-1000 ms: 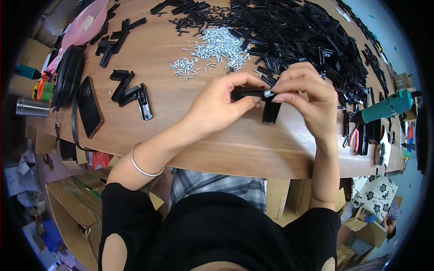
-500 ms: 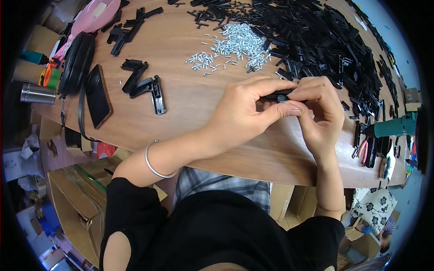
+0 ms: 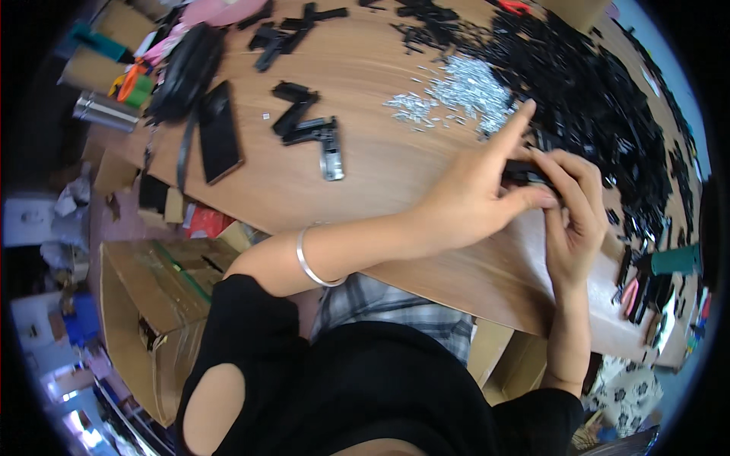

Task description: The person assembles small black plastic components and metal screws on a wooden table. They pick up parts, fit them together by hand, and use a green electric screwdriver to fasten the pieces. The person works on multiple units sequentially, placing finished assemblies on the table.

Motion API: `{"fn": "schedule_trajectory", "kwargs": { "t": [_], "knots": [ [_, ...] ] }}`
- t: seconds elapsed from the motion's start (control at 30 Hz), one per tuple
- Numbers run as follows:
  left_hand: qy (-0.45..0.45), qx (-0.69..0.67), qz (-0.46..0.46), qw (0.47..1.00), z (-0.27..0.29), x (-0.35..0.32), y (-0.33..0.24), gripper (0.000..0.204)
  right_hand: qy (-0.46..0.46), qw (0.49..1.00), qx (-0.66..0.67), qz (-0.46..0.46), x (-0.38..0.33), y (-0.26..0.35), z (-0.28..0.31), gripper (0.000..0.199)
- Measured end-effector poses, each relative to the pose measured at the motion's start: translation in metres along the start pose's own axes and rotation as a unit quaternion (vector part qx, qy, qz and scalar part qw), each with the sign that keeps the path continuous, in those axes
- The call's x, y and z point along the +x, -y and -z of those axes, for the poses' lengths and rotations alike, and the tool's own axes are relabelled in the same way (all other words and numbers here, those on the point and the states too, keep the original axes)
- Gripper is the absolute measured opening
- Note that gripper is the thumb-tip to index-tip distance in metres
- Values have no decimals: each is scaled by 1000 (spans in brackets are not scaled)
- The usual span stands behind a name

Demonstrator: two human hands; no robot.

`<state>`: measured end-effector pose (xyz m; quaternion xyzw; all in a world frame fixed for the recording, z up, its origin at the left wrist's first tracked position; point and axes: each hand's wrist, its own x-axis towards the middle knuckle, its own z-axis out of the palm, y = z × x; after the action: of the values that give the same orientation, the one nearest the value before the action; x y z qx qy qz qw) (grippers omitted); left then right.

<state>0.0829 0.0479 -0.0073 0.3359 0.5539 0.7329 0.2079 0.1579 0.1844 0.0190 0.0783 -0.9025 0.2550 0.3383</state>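
Both my hands meet over the right half of the table, at a small black part [image 3: 523, 171], partly covered and blurred. My right hand [image 3: 572, 201] pinches it with curled fingers. My left hand [image 3: 475, 190] has its thumb against the part, its index finger stretched toward the pile; its other fingers are mostly hidden. Just beyond lies a heap of small silvery screws or rivets [image 3: 473, 85]. Beside it spreads a big pile of black parts [image 3: 582, 106]. To the left lie angled black pieces [image 3: 293, 110], one with a metallic-looking end [image 3: 331, 159].
A black phone [image 3: 219, 133], a black pouch [image 3: 188, 72] and a steel cup [image 3: 106, 110] are on the left. At the right edge are a green power tool [image 3: 675, 261] and pink-handled pliers [image 3: 630, 296]. A cardboard box [image 3: 156, 304] stands below the table's left side.
The view has turned, shifting the table's contents rightward. My left index finger has straightened away from the black part toward the pile. My right hand still pinches the part.
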Motion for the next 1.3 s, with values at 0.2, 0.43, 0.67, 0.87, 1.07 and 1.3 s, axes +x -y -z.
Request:
{"fn": "schedule_trajectory", "kwargs": {
  "t": [0.2, 0.43, 0.67, 0.87, 1.07, 1.3],
  "knots": [
    [32, 52, -4, 998, 1, 1, 3, 41, -5, 998, 36, -56, -5, 4, -1, 25],
    [7, 87, -84, 993, -4, -1, -3, 35, -13, 991, 83, -102, -11, 6, 5, 19],
    [-124, 228, 69, 963, 74, -10, -48, 24, 69, 978, 151, -128, 0, 21, 12, 41],
    [-169, 627, 126, 750, 204, -9, -65, 31, 35, 991, 38, -122, 2, 0, 31, 35],
    [-193, 689, 143, 684, 253, 6, -37, 37, -93, 956, 92, -263, 5, -44, 76, 20],
    [-192, 737, 171, 625, 319, 40, -8, 46, -129, 954, -91, -255, -18, -83, 120, 17]
  ]
}}
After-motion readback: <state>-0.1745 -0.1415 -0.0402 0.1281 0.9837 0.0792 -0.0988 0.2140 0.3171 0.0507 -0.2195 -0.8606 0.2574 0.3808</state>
